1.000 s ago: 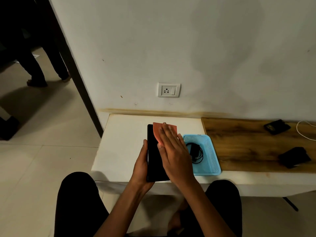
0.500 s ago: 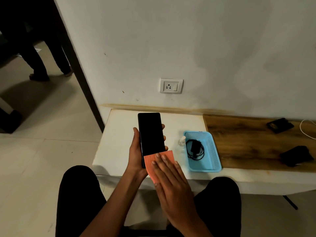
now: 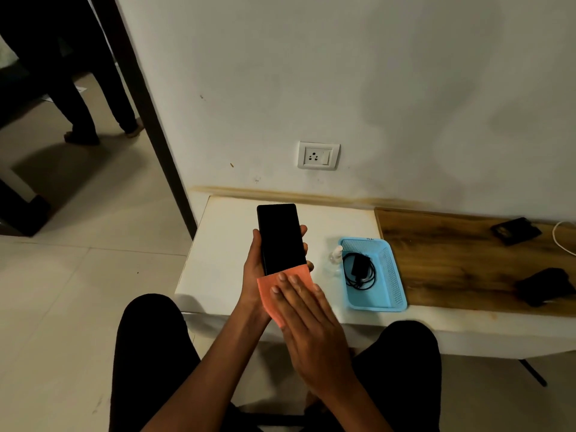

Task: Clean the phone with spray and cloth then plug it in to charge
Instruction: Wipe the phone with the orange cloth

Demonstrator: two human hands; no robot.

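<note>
Nearest the camera, at six o'clock, two knees in black trousers frame both forearms. Just beyond them the right hand lies flat, its fingers straight and close together, pressing an orange cloth onto the lower end of a black phone. The left hand grips the phone from underneath, thumb along its nine o'clock edge and fingertips curling round its three o'clock edge; the phone's dark screen faces up and it points toward twelve o'clock, held above the white table.

At three o'clock from the phone a small clear spray bottle stands on the table, just beside a blue basket holding a black charger with coiled cable. Farther toward three o'clock, a wooden board carries two dark objects, too dim to identify.

At twelve o'clock a white wall socket sits above the table. At ten o'clock, through the doorway, another person's legs stand on the tiled floor.
</note>
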